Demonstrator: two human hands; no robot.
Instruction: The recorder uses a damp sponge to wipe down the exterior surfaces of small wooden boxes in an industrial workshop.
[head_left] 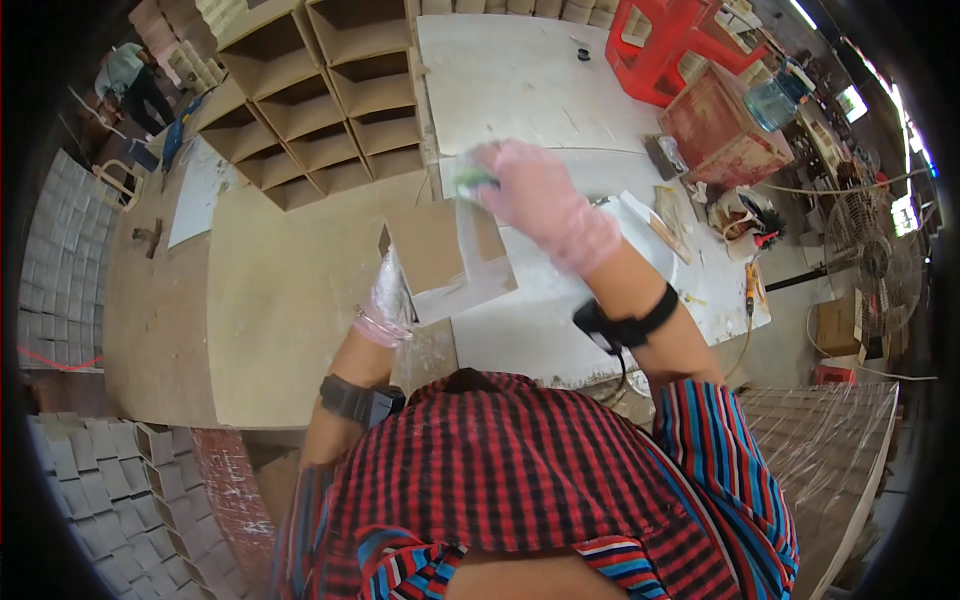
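A brown cardboard box (425, 240) with white, wet-looking bands along its edges is in front of me. My left hand (385, 312), in a pink glove with a silvery covering over it, grips the box at its near left side; its fingertips are hidden. My right hand (535, 195), also pink-gloved, is above the far right corner of the box. Its fingers are closed around a small green object (475, 181), blurred by motion, so its kind is unclear. A pale strip (470, 235) runs down the box below that hand.
Open brown compartments (310, 100) are stacked at the far left of the table. A red plastic stool (650, 60) and a stained wooden box (715, 125) stand at the far right. A round white tray (650, 245) lies right of my work. A person (135, 85) is at the far left.
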